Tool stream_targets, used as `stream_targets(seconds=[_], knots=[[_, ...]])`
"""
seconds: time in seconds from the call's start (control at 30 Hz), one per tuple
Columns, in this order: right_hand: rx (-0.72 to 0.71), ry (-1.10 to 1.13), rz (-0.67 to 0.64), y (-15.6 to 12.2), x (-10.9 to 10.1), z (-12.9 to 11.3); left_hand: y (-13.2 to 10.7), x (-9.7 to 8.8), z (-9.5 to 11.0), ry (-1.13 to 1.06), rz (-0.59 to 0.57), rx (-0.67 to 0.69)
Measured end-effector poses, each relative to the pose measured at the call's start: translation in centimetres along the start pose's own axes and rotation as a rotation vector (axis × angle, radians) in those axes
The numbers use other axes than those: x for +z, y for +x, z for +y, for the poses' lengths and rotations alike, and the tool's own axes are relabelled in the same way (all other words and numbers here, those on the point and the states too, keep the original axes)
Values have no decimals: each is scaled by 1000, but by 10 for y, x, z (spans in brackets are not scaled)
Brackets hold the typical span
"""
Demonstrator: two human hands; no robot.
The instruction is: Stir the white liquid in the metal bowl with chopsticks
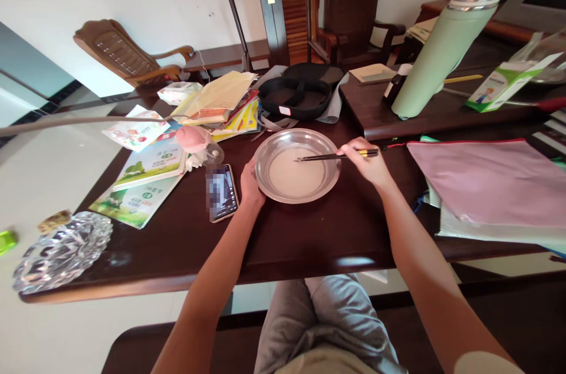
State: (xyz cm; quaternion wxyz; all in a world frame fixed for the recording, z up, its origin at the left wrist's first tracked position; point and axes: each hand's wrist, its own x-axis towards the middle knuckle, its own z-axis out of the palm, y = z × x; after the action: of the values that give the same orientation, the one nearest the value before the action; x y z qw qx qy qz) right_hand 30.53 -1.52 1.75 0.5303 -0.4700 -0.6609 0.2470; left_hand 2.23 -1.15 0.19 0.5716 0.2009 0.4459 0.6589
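A shiny metal basin (269, 186) holding pale milky liquid stands on the dark wooden table (309, 238) in front of me. My left hand (250, 186) grips the basin's left rim, fingers closed on it. My right hand (366, 160) is closed on a pair of dark chopsticks (319, 157) whose tips reach over the liquid near the basin's middle. A phone (221, 192) with a lit screen lies just left of my left hand.
Books and booklets (145, 176) pile up at the left, with a pink cup (194, 139) and a glass ashtray (62, 250). A black bag (300, 97) sits behind the basin. A green thermos (446, 43), a carton (504, 85) and a pink folder (490, 182) lie right. Wooden chairs stand behind.
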Motion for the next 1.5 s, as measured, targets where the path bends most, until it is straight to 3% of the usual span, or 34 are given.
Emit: stream_targets(seconds=[0.1, 0.27, 0.33, 0.53, 0.67, 0.8, 1.0, 1.23, 1.43, 1.5], knots=[[55, 81, 66, 0, -9, 0, -1, 0, 0, 6, 16, -5], [35, 88, -136, -1, 3, -4, -2, 1, 1, 12, 28, -2], [10, 41, -153, -1, 7, -3, -2, 2, 1, 16, 34, -3], [60, 90, 89, 0, -8, 1, -3, 3, 1, 2, 25, 3], [86, 164, -55, -1, -2, -2, -2, 2, 1, 10, 11, 8], [13, 49, -163, -1, 8, -3, -1, 1, 1, 17, -2, 4], [67, 83, 64, 0, -9, -1, -2, 2, 0, 2, -5, 19], [35, 68, -161, -2, 9, -3, -2, 3, 1, 1, 4, 11], [52, 85, 70, 0, -5, 1, -2, 2, 1, 5, -18, 17], [79, 139, 66, 0, -8, 0, -2, 2, 1, 7, -21, 21]])
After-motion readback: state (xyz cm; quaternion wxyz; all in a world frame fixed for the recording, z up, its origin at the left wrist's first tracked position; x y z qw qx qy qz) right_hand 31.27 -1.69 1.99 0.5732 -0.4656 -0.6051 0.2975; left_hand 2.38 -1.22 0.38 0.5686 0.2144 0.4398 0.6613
